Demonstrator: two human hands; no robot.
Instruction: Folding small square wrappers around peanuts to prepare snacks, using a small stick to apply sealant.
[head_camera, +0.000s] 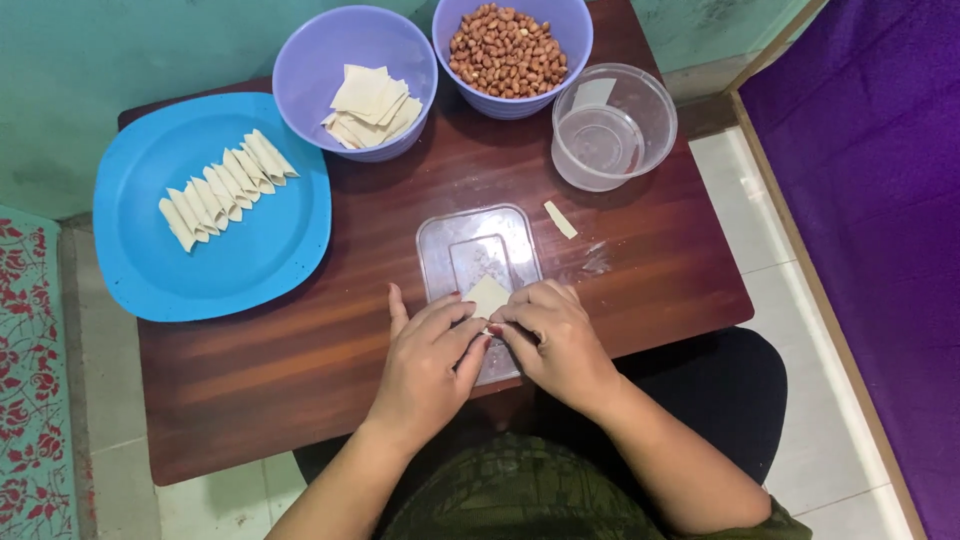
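My left hand (428, 362) and my right hand (556, 340) meet over a clear plastic lid (476, 248) lying flat on the brown table (300, 360). Both pinch the near edge of a small pale dough wrapper (488, 294) that rests on the lid. The wrapper's far corner points away from me; its near part is hidden under my fingertips. A blue plate (215, 262) at the left carries a row of several folded wrappers (226, 186).
At the back stand a purple bowl (310, 60) of square wrappers (372, 105), a purple bowl of peanuts (508, 50) and a clear plastic tub (612, 128) with a little water. A loose wrapper strip (560, 219) lies by the lid. Purple cloth (880, 200) hangs right.
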